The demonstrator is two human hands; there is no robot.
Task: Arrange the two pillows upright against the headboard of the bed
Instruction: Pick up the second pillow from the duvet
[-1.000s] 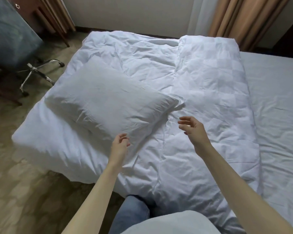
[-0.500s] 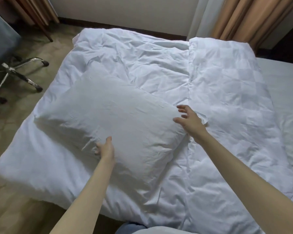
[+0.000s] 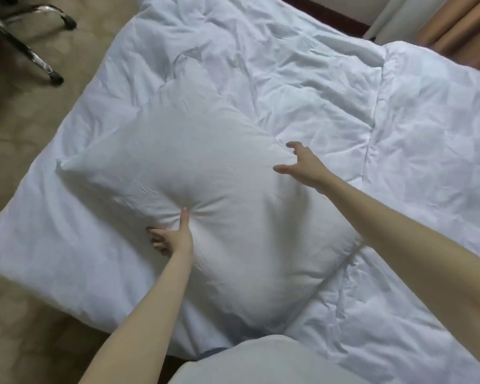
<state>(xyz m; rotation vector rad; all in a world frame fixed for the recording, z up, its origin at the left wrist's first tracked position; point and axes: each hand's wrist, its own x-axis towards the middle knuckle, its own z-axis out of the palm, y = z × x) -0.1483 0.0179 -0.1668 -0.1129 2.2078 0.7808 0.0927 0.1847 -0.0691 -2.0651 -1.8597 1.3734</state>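
Gripping a white pillow (image 3: 205, 195) at the edge of a bed (image 3: 53, 259), a person prepares to lift it toward a headboard that is out of view. At left, a chair's chrome legs (image 3: 36, 59) stand on the patterned floor (image 3: 20, 112). The left hand (image 3: 175, 236) pinches the pillow's near-left edge, thumb dug into the top so the fabric puckers, fingers curled beneath. The pillow lies flat and skewed on a rumpled white duvet (image 3: 302, 87), plump, soft and lightly creased, one corner pointing toward the floor side. Further right, the right hand (image 3: 302, 167) is spread open over the pillow's far-right edge, not yet closed on it. A good lift likely needs that hand clamped on the opposite edge, so the filling stays even and the pillow does not sag. Only one pillow is clearly identifiable.
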